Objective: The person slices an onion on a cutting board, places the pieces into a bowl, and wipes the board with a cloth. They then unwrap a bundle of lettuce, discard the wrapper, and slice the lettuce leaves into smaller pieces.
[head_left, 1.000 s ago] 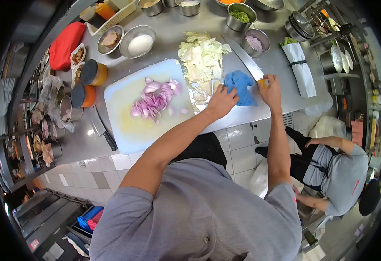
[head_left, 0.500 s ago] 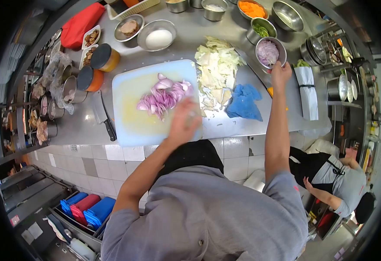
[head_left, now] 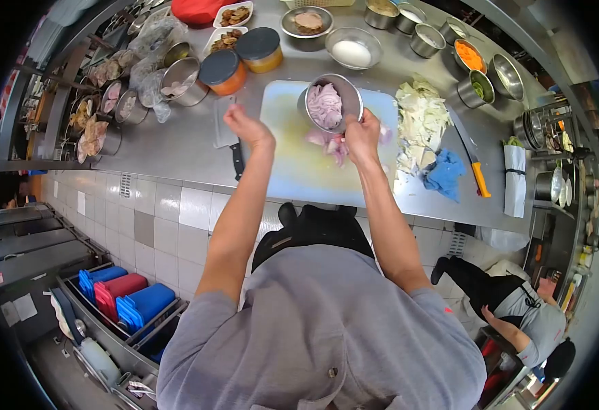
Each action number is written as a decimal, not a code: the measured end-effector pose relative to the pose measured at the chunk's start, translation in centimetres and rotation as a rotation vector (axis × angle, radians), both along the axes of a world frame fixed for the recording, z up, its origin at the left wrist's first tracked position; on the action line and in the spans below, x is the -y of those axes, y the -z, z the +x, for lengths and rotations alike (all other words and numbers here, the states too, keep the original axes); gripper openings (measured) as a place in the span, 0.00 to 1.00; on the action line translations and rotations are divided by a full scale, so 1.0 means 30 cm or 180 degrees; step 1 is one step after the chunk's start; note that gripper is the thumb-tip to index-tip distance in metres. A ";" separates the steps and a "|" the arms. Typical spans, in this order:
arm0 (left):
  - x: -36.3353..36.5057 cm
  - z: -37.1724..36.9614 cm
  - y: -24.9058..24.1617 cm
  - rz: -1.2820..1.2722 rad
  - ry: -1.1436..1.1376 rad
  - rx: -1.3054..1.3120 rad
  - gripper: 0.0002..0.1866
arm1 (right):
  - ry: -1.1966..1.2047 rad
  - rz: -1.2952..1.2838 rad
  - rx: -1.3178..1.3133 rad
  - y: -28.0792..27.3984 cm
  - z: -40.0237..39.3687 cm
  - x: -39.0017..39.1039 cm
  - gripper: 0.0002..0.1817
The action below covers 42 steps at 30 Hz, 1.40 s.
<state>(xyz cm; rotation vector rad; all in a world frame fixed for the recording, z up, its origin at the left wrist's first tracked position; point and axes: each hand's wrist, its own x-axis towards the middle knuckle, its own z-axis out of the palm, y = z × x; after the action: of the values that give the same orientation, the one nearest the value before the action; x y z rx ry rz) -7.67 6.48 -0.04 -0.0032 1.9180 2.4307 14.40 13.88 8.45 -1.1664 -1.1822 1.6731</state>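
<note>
My right hand (head_left: 362, 138) grips the near rim of a metal bowl (head_left: 355, 104) and holds it over the cutting board (head_left: 293, 171). Sliced purple onion (head_left: 325, 104) fills much of the bowl. More onion pieces (head_left: 333, 145) lie on the board below, partly hidden by the bowl and hand. My left hand (head_left: 248, 128) is raised over the board's left edge, its fingers partly curled; whether anything is in them does not show. Just left of the board lies a knife (head_left: 237, 160) with a black handle. Chopped cabbage (head_left: 419, 123) is heaped to the board's right.
A blue cloth (head_left: 445, 176) and an orange-handled knife (head_left: 479, 179) lie right of the board. Two dark-lidded containers (head_left: 223, 72) stand behind the left hand. Metal bowls line the back, one with white contents (head_left: 351, 53). Another person (head_left: 518, 307) is at the lower right.
The bowl of onion has moved left, from beyond the cabbage to over the board, in my right hand. My left hand has left the onion pile for the board's left side. The view has shifted.
</note>
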 end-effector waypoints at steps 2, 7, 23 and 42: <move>0.039 -0.058 -0.045 0.0150 -0.0107 -0.0074 0.16 | -0.0174 0.0117 0.0171 -0.008 -0.091 0.111 0.05; 0.076 -0.094 -0.046 0.0095 -0.0088 -0.0411 0.19 | -0.0374 -0.0223 0.0264 0.084 -0.263 0.228 0.06; 0.365 -0.128 -0.056 0.0070 0.2454 0.0451 0.17 | -0.0229 0.0539 0.0566 0.174 -0.318 0.233 0.01; 0.306 -0.016 -0.011 -0.0378 0.2630 0.0776 0.15 | -0.0488 0.1613 0.3544 0.158 -0.083 0.094 0.49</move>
<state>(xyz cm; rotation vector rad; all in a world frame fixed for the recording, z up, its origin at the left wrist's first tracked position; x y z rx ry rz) -8.15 -2.69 0.30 0.3855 1.5240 1.6813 11.92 11.07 3.72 -1.7170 -2.2251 0.6207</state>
